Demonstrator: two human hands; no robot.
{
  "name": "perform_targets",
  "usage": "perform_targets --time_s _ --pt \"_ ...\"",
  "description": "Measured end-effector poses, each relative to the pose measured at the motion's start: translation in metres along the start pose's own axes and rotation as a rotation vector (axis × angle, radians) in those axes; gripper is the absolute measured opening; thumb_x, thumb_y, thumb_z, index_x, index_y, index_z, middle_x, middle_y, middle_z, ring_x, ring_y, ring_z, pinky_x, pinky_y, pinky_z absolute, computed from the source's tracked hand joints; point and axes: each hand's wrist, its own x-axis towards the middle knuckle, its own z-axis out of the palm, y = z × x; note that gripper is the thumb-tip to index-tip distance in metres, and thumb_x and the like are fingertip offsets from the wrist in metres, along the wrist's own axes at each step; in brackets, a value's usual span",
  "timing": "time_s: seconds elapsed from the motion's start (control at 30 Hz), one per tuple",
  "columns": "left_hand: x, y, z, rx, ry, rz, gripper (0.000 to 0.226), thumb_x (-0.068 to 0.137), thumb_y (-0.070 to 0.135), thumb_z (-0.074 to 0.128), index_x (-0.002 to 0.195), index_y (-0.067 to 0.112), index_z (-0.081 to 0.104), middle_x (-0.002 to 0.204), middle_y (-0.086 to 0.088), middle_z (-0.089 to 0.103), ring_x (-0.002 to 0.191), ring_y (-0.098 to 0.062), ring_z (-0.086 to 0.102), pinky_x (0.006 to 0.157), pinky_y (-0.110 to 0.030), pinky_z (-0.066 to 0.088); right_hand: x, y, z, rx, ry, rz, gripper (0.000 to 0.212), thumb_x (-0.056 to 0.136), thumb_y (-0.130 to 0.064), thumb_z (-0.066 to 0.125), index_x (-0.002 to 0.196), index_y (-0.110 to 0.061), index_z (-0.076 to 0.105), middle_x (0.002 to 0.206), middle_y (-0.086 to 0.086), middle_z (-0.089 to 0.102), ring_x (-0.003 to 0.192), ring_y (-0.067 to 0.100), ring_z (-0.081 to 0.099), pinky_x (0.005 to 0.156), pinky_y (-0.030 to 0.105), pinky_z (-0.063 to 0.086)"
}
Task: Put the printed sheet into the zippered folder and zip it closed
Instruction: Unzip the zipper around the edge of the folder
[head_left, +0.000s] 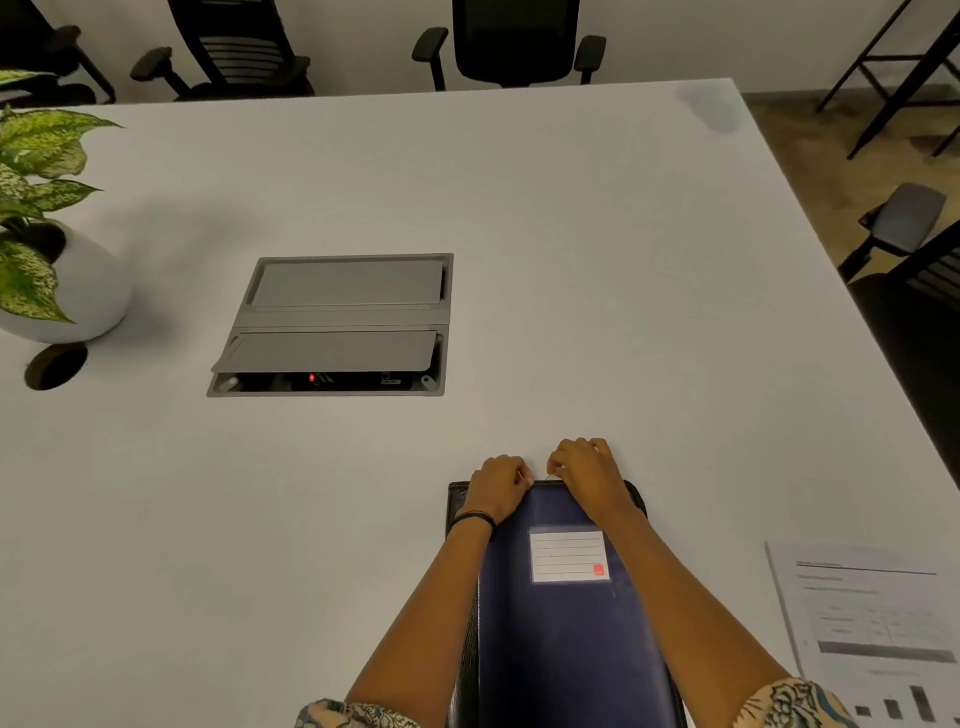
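Note:
A dark blue zippered folder (558, 639) with a white label card lies on the white table in front of me, its long side running away from me. Both hands rest on its far edge. My left hand (497, 486) grips the far left part of that edge. My right hand (589, 470) pinches a small metal zipper pull at the far edge, fingers closed on it. The printed sheet (878, 629), with text, a table and a bar chart, lies flat on the table to the right of the folder, apart from it.
A grey cable box (337, 325) is set into the table (597, 260) ahead, its near flap lifted. A potted plant (47, 249) stands at the far left beside a round cable hole (56, 366). Office chairs (511, 41) line the far edge and the right side.

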Motion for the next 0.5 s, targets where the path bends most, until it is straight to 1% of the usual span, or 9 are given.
perform_targets --time_s 0.1,0.2,0.33,0.5 --pt "0.0 -0.003 0.003 0.035 0.015 -0.013 0.022 0.095 0.018 0.047 0.103 0.004 0.062 0.109 -0.014 0.067 0.101 -0.029 0.059 0.087 -0.037 0.046 -0.002 0.006 0.0 -0.021 0.002 -0.017 0.022 0.092 -0.01 0.048 0.091 -0.018 0.068 0.101 0.002 0.067 0.092 0.02 0.057 0.096 0.031 0.029" --pt "0.0 -0.003 0.004 0.05 0.031 -0.012 0.021 0.096 0.017 0.046 0.103 0.005 0.061 0.11 -0.013 0.068 0.102 -0.029 0.06 0.089 -0.037 0.046 -0.006 0.015 -0.003 -0.026 0.027 -0.006 0.021 0.092 -0.01 0.049 0.092 -0.019 0.068 0.101 0.001 0.068 0.092 0.02 0.057 0.097 0.031 0.028" --pt "0.001 -0.002 0.004 0.07 0.025 -0.015 0.021 0.096 0.018 0.045 0.104 0.006 0.061 0.111 -0.011 0.068 0.102 -0.029 0.061 0.089 -0.036 0.045 -0.015 0.034 -0.011 -0.005 0.053 0.057 0.02 0.093 -0.012 0.049 0.091 -0.016 0.069 0.101 0.003 0.069 0.092 0.02 0.059 0.099 0.031 0.027" --pt "0.002 -0.003 0.005 0.089 0.03 -0.013 0.021 0.097 0.017 0.044 0.104 0.007 0.06 0.112 -0.01 0.068 0.103 -0.028 0.061 0.091 -0.036 0.044 -0.034 0.053 -0.019 0.039 0.137 0.145 0.017 0.091 -0.011 0.052 0.088 -0.013 0.069 0.096 0.007 0.071 0.089 0.022 0.06 0.099 0.032 0.027"
